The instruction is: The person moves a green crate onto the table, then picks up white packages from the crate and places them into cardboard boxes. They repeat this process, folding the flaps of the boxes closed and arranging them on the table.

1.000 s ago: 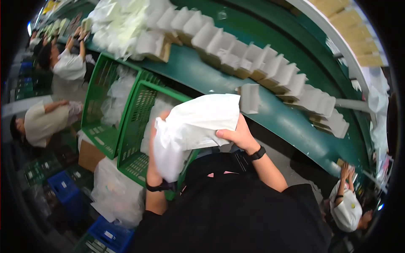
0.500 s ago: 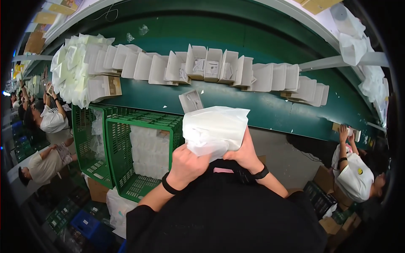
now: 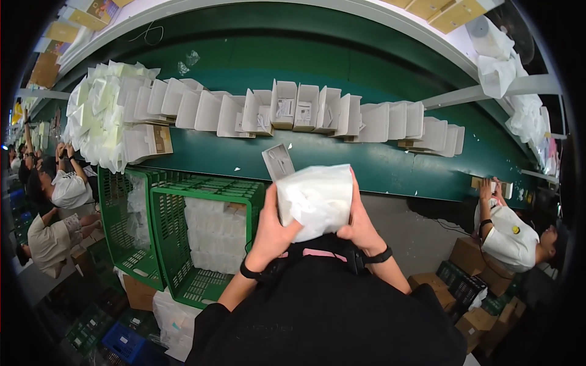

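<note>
Between my two hands is a white bag-wrapped package, held in front of my chest just off the table's near edge. My left hand grips its left side, with the thumb across the front. On its right side my right hand is closed, fingers behind and thumb low. What lies inside the wrapping is hidden. A small open white box with something pale in it rests tilted on the green table, just beyond the package. Farther back stands a curved row of open white boxes; several hold white items.
A heap of white-wrapped packages lies at the table's left end. Green crates stand at my left, one holding stacked white packages. Cardboard boxes lie on the right. A co-worker handles a box at the right.
My left hand has moved from the bag's lower front corner up to its left side. The package now sits straighter, its loose flap lying flatter. The view has shifted slightly.
</note>
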Demonstrator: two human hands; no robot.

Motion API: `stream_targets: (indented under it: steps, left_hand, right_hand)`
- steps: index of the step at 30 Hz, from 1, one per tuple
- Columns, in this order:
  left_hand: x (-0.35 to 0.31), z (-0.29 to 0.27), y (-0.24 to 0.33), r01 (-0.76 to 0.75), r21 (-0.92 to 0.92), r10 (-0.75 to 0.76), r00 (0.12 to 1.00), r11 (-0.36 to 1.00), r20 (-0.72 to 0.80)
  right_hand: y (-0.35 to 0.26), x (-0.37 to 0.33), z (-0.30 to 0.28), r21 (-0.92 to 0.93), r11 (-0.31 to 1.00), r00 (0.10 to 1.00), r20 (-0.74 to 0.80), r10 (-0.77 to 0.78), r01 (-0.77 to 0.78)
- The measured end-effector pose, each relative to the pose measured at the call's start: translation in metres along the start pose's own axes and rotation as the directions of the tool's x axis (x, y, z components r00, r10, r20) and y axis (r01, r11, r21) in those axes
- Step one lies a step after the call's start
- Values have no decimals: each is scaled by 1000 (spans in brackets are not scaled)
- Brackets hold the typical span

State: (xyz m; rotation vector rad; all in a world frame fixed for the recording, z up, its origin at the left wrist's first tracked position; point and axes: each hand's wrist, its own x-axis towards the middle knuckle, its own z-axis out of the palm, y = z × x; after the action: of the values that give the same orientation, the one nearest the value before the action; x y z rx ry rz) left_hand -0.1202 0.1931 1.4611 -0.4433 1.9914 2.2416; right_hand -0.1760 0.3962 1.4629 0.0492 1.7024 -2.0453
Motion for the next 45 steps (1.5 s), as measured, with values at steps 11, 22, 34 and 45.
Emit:
stream_targets:
  steps: [11, 22, 34, 45]
  left_hand:
    - [61, -92, -34, 155, 413, -129, 988, 897, -90]
    - [52, -77, -92, 128, 134, -122, 991, 983, -52]
    - [52, -78, -116, 32, 53, -38, 993, 998, 113]
    - [45, -91, -159, 1, 63, -1, 1000, 998, 2]
  right_hand:
    - [25, 67, 50, -332, 937, 931, -294, -215, 112]
    - [66, 78, 120, -992, 127, 990, 3, -144, 21]
    - [90, 127, 113, -998, -36, 964, -63, 260, -55]
    - [210, 141, 30, -672, 630, 914, 368, -172, 389]
